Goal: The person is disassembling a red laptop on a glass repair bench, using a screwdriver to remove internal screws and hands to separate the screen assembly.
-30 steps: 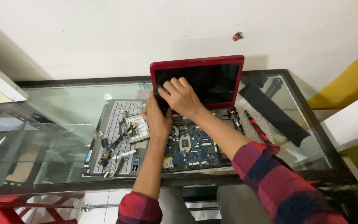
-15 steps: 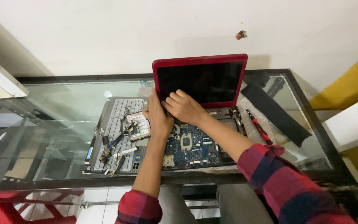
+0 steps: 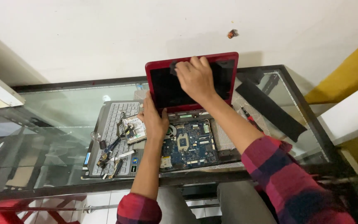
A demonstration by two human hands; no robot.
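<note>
A red laptop with its case taken apart sits on a glass table point(image 3: 63, 112). Its screen point(image 3: 166, 89), dark with a red bezel, stands upright. My right hand point(image 3: 195, 76) is laid over the upper middle of the screen, fingertips curled at the top edge. My left hand point(image 3: 154, 120) presses on the base near the left hinge, fingers closed against it. Below the hands lies the bare blue motherboard point(image 3: 189, 145).
A grey keyboard cover point(image 3: 110, 124) lies left of the base with a small drive point(image 3: 135, 128), cables and loose parts on it. A black strip point(image 3: 270, 108) and a red screwdriver point(image 3: 251, 120) lie to the right. A white wall rises behind.
My right hand rose from the hinge area up the screen to its top edge. The screen now stands more upright. My left hand stayed at the left hinge.
</note>
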